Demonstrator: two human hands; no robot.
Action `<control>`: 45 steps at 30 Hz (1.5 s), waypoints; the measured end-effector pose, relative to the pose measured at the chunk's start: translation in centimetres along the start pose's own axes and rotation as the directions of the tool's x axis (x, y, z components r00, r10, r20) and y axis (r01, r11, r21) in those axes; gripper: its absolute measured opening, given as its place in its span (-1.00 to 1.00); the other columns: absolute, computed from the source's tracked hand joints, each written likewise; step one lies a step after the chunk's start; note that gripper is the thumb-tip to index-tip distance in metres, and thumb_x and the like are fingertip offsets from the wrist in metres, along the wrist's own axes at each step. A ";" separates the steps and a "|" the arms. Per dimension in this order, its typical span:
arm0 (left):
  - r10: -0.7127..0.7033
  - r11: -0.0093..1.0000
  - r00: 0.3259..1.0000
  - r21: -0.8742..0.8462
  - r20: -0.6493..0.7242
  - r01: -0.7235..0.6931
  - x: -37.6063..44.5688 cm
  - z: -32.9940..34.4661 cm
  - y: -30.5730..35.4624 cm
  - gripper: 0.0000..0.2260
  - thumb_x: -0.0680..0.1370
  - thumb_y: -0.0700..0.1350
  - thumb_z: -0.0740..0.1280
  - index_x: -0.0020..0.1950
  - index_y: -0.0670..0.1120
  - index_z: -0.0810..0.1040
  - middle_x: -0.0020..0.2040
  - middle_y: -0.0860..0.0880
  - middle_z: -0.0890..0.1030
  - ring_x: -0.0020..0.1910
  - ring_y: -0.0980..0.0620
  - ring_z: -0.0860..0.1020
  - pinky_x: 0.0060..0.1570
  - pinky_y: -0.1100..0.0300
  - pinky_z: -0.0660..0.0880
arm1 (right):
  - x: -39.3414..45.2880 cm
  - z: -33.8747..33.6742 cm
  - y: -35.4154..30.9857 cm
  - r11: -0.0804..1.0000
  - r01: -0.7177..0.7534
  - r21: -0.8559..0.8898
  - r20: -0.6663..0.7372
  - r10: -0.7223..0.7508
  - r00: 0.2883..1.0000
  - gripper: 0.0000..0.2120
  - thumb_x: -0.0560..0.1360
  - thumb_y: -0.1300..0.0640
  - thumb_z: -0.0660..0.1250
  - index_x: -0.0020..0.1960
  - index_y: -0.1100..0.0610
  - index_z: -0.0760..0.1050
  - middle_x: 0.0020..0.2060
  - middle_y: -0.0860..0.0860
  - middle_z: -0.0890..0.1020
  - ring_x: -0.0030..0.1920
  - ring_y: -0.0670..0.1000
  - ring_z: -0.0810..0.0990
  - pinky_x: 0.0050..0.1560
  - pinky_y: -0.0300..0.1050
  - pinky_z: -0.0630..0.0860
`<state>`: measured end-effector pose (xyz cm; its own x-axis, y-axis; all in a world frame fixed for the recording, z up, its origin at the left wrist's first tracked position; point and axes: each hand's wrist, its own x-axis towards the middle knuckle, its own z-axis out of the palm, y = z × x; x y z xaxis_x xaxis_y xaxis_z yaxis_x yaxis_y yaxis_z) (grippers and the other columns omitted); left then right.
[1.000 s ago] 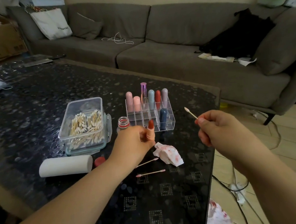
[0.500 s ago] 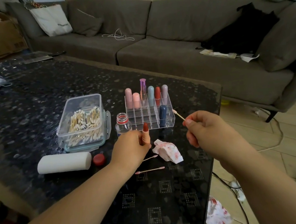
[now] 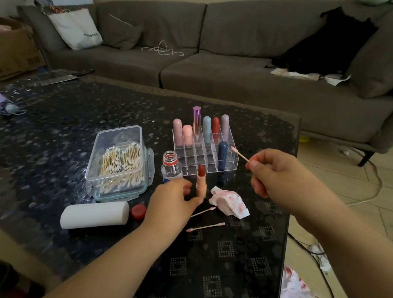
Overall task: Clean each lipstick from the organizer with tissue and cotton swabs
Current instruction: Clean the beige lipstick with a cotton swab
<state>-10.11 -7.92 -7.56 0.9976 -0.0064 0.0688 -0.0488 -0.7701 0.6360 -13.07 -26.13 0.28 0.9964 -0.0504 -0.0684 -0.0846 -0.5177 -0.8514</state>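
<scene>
Head view: the left hand [image 3: 171, 199] curls round the base of an uncapped peach lipstick [image 3: 201, 182], standing it upright on the dark table [image 3: 46, 144], thumb tip at its foot. The right hand [image 3: 275, 177] hovers off to the side, pinching a cotton swab [image 3: 239, 153] with its tip angled up toward the clear organizer [image 3: 205, 155] just beyond. Stained tissue [image 3: 229, 202] lies between both hands; two used swabs [image 3: 205, 226] below it.
</scene>
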 end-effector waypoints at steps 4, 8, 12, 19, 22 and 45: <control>0.004 0.984 1.000 0.175 0.022 -0.008 -0.9 -1.2 -1.1 -0.62 0.47 -0.03 0.42 0.27 -0.05 0.50 0.14 0.01 0.58 0.15 0.05 0.53 0.12 0.21 0.43 | 0.1 -0.1 0.1 1.000 -0.005 -0.007 -0.017 0.005 1.000 -0.82 0.62 0.09 0.16 -0.11 0.04 0.47 -0.57 -0.08 0.49 -0.55 -0.17 0.35 -0.41 -0.20 0.28; 0.019 0.958 0.999 0.286 0.043 -0.031 -1.1 -1.8 -1.5 -0.76 0.52 -0.06 0.35 0.17 -0.02 0.52 0.12 0.04 0.56 0.17 0.03 0.49 -0.07 0.27 0.29 | 0.0 -0.2 0.0 1.000 0.014 -0.023 -0.026 -0.015 1.000 -0.83 0.60 0.09 0.19 -0.13 0.05 0.49 -0.53 -0.08 0.52 -0.45 -0.09 0.42 -0.37 -0.17 0.34; 0.034 0.948 0.998 0.316 0.051 -0.048 -1.1 -1.9 -2.1 -0.72 0.56 -0.08 0.30 0.27 0.03 0.48 0.23 0.06 0.51 0.21 0.06 0.45 0.00 0.27 0.30 | -0.5 -0.2 0.1 0.994 0.079 -0.078 0.015 -0.078 0.997 -0.87 0.59 0.11 0.22 -0.12 0.02 0.49 -0.49 -0.06 0.58 -0.44 -0.16 0.49 -0.27 -0.19 0.43; 0.111 0.951 0.991 -0.296 0.077 -0.084 -2.0 -4.5 -1.5 -0.74 0.60 -0.14 0.23 0.10 0.25 0.49 0.09 0.12 0.58 0.04 0.19 0.55 0.14 0.17 0.48 | -1.5 0.3 -0.9 0.944 0.269 -0.192 0.134 -0.246 0.960 -0.86 0.55 0.14 0.28 -0.11 -0.09 0.50 -0.32 -0.18 0.65 -0.33 -0.13 0.57 -0.27 -0.31 0.51; 0.115 0.844 0.982 -0.537 0.150 -0.017 -2.7 -6.2 -1.0 -0.73 0.63 -0.15 0.14 0.05 0.19 0.53 -0.11 0.10 0.59 -0.15 0.20 0.60 0.08 0.19 0.54 | -1.9 0.9 -1.4 0.898 0.403 -0.176 0.147 -0.381 0.913 -0.83 0.50 0.18 0.33 -0.13 -0.10 0.53 -0.31 -0.29 0.62 -0.30 -0.27 0.57 -0.31 -0.47 0.41; 0.294 0.848 0.933 -0.507 0.208 -0.154 -3.8 -7.5 -1.2 -0.81 0.48 0.09 0.13 0.03 0.27 0.47 -0.24 0.16 0.56 -0.17 0.17 0.55 0.11 0.10 0.46 | -2.0 2.5 -2.3 0.602 0.667 -0.439 0.162 -0.677 0.718 -0.91 0.46 0.07 0.30 -0.10 -0.02 0.58 -0.31 -0.15 0.58 -0.29 -0.13 0.56 -0.28 -0.24 0.48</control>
<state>-14.17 -2.18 -2.77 0.9267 -0.3645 0.0912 -0.2196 -0.3283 0.9187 -14.88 -22.71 1.09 0.7740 0.4529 0.4425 0.6101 -0.7205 -0.3297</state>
